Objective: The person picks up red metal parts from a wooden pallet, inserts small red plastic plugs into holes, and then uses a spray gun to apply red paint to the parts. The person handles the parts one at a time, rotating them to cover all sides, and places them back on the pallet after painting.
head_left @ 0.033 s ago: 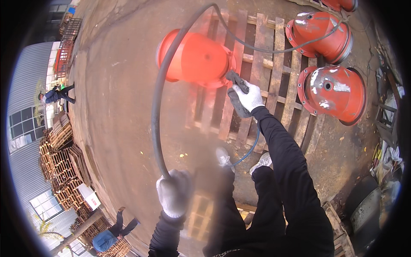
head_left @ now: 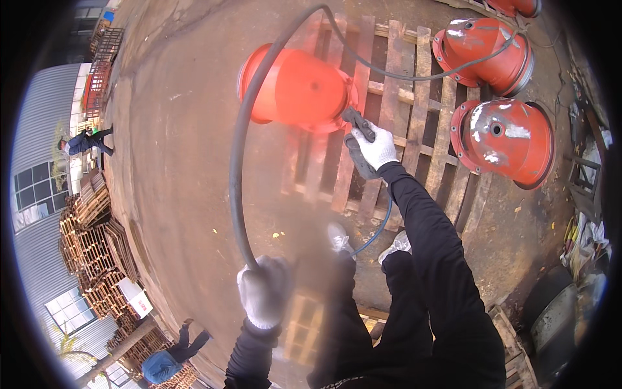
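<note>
My right hand point(head_left: 377, 146), in a white glove, is closed round a dark, paint-caked spray gun point(head_left: 361, 157). The gun's front points at a bright red flanged pipe elbow point(head_left: 295, 91) and appears close to its flange, beside a wooden pallet point(head_left: 389, 97). A thin blue hose point(head_left: 382, 228) curves from below the gun toward my shoes. My left hand point(head_left: 262, 292), also white-gloved, grips a thick dark hose point(head_left: 237, 175). This hose arches up past the elbow, then runs right across the pallet. A blurred smear hides part of the left fingers.
Two duller red elbows with white patches stand to the right, one upper point(head_left: 483, 55) and one lower point(head_left: 502, 139). Stacked pallets point(head_left: 97, 253) line the far left. One person point(head_left: 87, 141) is at the upper left, another point(head_left: 170, 363) at the lower left. Scrap point(head_left: 586, 240) lies along the right edge.
The person at the lower left has shifted very slightly. My hands, the spray gun and the hose look almost unmoved.
</note>
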